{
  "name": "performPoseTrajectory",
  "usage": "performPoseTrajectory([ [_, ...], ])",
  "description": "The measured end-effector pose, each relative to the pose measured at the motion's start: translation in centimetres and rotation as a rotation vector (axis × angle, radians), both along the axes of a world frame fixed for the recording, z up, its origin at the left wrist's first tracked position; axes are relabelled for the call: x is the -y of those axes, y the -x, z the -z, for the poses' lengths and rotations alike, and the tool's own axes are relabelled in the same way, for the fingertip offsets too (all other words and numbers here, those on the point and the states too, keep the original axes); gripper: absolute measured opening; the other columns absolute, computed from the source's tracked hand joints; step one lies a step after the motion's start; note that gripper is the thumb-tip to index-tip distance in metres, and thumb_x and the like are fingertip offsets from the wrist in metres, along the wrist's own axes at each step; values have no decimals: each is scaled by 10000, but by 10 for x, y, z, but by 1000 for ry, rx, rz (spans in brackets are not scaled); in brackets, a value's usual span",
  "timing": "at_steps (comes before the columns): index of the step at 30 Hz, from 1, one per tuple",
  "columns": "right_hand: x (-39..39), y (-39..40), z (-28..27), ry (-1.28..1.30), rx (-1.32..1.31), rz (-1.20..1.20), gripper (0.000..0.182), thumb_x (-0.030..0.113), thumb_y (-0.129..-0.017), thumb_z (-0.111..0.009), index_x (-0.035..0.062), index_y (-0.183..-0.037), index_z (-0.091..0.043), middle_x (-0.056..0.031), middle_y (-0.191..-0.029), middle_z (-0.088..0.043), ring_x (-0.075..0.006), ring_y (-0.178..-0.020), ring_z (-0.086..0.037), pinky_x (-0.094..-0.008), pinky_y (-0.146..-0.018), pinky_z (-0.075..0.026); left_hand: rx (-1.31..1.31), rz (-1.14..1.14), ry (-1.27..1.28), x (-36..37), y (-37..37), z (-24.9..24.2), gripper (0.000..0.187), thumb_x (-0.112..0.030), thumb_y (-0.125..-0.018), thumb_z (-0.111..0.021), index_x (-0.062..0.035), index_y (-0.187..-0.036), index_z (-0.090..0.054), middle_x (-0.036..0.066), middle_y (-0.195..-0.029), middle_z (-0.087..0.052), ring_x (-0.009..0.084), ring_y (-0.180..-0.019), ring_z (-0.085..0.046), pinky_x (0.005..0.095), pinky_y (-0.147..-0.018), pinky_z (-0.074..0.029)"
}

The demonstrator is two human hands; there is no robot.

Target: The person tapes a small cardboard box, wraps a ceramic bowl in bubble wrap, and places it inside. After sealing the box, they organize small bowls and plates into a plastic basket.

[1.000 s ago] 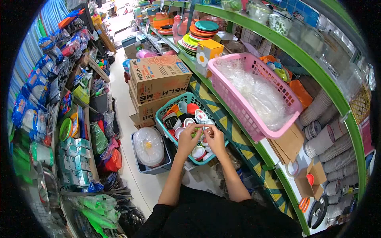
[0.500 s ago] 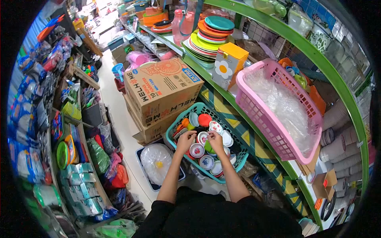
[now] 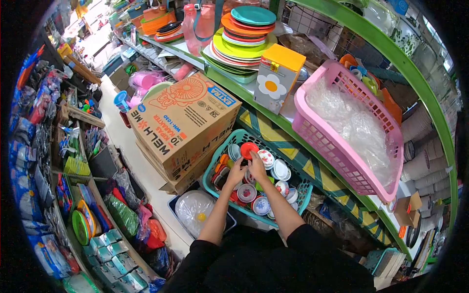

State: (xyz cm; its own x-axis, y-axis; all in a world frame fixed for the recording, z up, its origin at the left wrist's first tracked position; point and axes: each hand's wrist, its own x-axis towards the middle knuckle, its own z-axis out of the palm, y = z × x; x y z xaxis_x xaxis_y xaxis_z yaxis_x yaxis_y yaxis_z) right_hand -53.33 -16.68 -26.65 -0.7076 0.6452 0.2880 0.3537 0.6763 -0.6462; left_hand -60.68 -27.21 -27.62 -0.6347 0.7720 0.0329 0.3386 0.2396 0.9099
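A teal plastic basket (image 3: pixel 205 171) stands below me, filled with small round dishes, several of them white with floral prints. Both my hands reach into its middle, close together. My right hand (image 3: pixel 257 168) has bent fingers at the lower rim of a red dish (image 3: pixel 248 149) and appears to grip that rim. Just left of it is my left hand (image 3: pixel 236 172), its fingers drawn together near the same dish; what they hold is hidden. Beneath my hands lie a floral bowl (image 3: pixel 246 193) and a blue-patterned bowl (image 3: pixel 261 205). A floral white dish (image 3: pixel 266 158) lies to the right.
Stacked cardboard boxes (image 3: pixel 183 122) stand left of the basket, beside a tub with a plastic-wrapped item (image 3: pixel 194 207). On the green-edged shelf are stacked plates (image 3: pixel 242 41), a flower-print box (image 3: pixel 277 78) and a pink basket (image 3: pixel 337 158). Packed goods line the left side.
My hands have moved away from me, from the middle dishes to the red dish. The view has shifted, bringing the boxes and shelf closer.
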Motion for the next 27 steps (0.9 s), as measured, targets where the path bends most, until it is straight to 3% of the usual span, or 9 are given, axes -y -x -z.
performPoseTrajectory([
  [2, -1, 2, 5, 23, 80, 11, 303, 64, -811, -568, -10, -1104, -592, -212, -1208, -556, -357, -1010, -591, -393, -845, -497, 398, -32, 14, -4, -4, -16, 582, -155, -846, -567, 71, -1344, -369, 209, -1208, -529, 172, -954, -588, 283, -873, -444],
  [4, -3, 5, -1, 47, 157, 19, 300, 82, -823, -556, -4, -1107, -598, -199, -1187, -576, -359, -1045, -574, -400, -869, -483, 446, -38, 20, -8, -4, -18, 598, -126, -856, -554, 68, -1374, -327, 147, -1078, -591, 131, -891, -569, 250, -845, -437],
  [6, -6, 2, -9, 34, 342, -50, 284, 145, -827, -579, 13, -1074, -629, -153, -1164, -609, -332, -985, -613, -385, -821, -512, 676, 18, -77, -11, -4, -14, 586, -129, -897, -512, 28, -1411, -277, 166, -1414, -384, 250, -1259, -420, 334, -1005, -369],
  [10, -1, -2, -24, 72, 411, -5, 228, 197, -816, -604, 25, -948, -676, -113, -1034, -667, -303, -937, -629, -391, -785, -515, 739, 53, -71, -12, -4, -6, 612, -116, -897, -502, -14, -1441, -240, 149, -1423, -371, 228, -1222, -444, 348, -962, -409],
  [12, 4, -6, -24, -20, 381, 34, 190, 206, -808, -617, 32, -834, -689, -103, -897, -680, -300, -878, -634, -400, -734, -517, 756, -86, -87, -13, -9, -14, 671, -104, -874, -537, 44, -1437, -203, 125, -1135, -575, 128, -825, -556, 234, -787, -449],
  [16, 5, -12, -12, -155, 400, -5, 165, 182, -809, -611, 34, -800, -684, -89, -817, -650, -310, -862, -625, -406, -687, -517, 688, -97, 11, -17, -8, -13, 662, -118, -875, -529, 46, -1431, -209, 196, -1326, -462, 216, -1101, -530, 278, -949, -398],
  [18, 4, -13, -4, -265, 319, -49, 153, 145, -776, -641, 15, -855, -658, -128, -964, -599, -347, -905, -607, -415, -730, -514, 206, -39, 80, -21, -4, 17, 662, -129, -861, -529, 49, -1421, -224, 251, -1462, -262, 297, -1345, -313, 331, -1086, -265],
  [21, 7, -4, -23, 112, 297, 127, 345, 96, -729, -666, 3, -1051, -588, -184, -1155, -487, -380, -966, -577, -444, -792, -500, 288, 23, 80, -19, -1, 11, 656, -114, -843, -527, 57, -1409, -242, 253, -1511, -71, 313, -1419, -68, 337, -1138, -122],
  [27, -16, 8, -10, 135, 260, 178, 635, 75, -693, -662, -19, -1267, -407, -236, -1269, -421, -418, -1048, -546, -459, -842, -496, 215, -9, 206, -21, -6, 12, 680, -129, -825, -528, 65, -1406, -233, 304, -1486, -92, 343, -1400, -145, 341, -1120, -190],
])
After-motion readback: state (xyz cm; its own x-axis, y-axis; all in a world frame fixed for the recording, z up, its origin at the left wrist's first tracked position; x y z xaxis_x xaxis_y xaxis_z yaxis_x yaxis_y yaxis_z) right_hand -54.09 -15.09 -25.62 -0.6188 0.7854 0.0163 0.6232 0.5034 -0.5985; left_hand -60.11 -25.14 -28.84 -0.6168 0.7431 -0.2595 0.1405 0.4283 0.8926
